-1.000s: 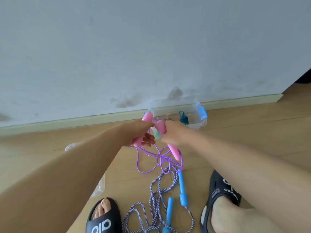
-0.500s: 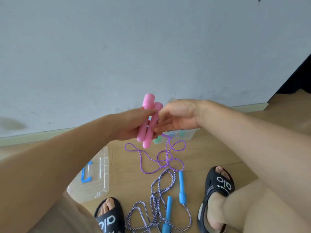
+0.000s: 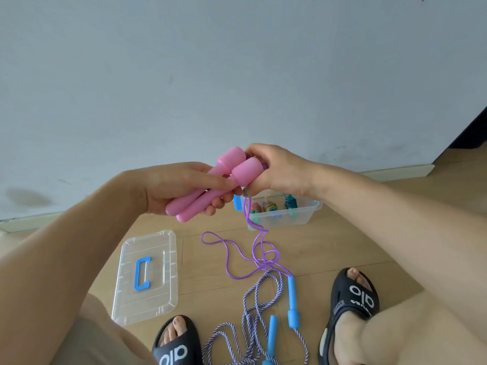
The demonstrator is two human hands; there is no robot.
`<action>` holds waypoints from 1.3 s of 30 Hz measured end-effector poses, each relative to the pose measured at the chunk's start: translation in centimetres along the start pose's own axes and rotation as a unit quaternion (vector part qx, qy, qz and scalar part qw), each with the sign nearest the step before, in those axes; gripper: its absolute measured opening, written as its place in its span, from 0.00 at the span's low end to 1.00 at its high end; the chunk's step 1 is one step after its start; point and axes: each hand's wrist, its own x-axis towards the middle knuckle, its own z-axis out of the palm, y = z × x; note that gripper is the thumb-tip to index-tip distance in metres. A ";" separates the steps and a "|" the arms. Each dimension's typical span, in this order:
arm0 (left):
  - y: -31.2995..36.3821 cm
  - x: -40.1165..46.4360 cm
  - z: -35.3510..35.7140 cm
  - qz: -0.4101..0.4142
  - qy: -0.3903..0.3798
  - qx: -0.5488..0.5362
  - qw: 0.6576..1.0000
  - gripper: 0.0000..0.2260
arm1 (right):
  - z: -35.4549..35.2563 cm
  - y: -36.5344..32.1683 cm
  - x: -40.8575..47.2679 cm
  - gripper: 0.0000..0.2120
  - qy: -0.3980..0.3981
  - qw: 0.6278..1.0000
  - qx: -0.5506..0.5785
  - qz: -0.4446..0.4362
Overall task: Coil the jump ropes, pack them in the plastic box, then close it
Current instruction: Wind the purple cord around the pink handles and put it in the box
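My left hand [image 3: 181, 187] grips two pink jump rope handles [image 3: 224, 177] held side by side, tilted up to the right. At their upper ends my right hand [image 3: 276, 169] pinches the purple cord [image 3: 253, 248], which hangs down and lies in loose loops on the floor. A second jump rope with a purple-white braided cord [image 3: 253, 312] and blue handles [image 3: 292, 301] lies tangled on the floor between my feet. The clear plastic box [image 3: 303, 217] stands open by the wall with several coiled ropes inside. Its clear lid [image 3: 147, 275] with a blue handle lies on the floor at the left.
My feet in black sandals, the left [image 3: 176, 341] and the right [image 3: 353, 299], flank the braided rope. A grey wall with a pale baseboard [image 3: 395, 171] runs behind the box. The floor is light wood.
The handles have been brought together and tilted in my left hand. My right hand has shifted to their upper ends and taken the cord. The view has dropped, showing the lid fully.
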 end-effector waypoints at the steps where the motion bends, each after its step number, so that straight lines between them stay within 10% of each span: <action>1: 0.0 -0.1 -0.2 -0.004 0.007 0.021 1.000 0.12 | 0.0 -0.1 0.1 0.21 -0.002 1.000 -0.019 0.004; 13: 0.2 -0.2 -0.3 0.033 0.082 0.182 0.979 0.06 | 0.0 0.6 1.1 0.06 0.037 0.995 -0.092 0.006; 26: 0.9 -0.1 -1.0 0.017 0.202 0.336 0.920 0.17 | -0.3 0.2 -0.3 0.17 -0.066 0.997 0.032 0.004; 39: 0.4 0.6 -0.4 0.071 0.219 0.396 0.889 0.15 | 0.4 -0.4 0.4 0.19 0.091 0.996 0.007 -0.026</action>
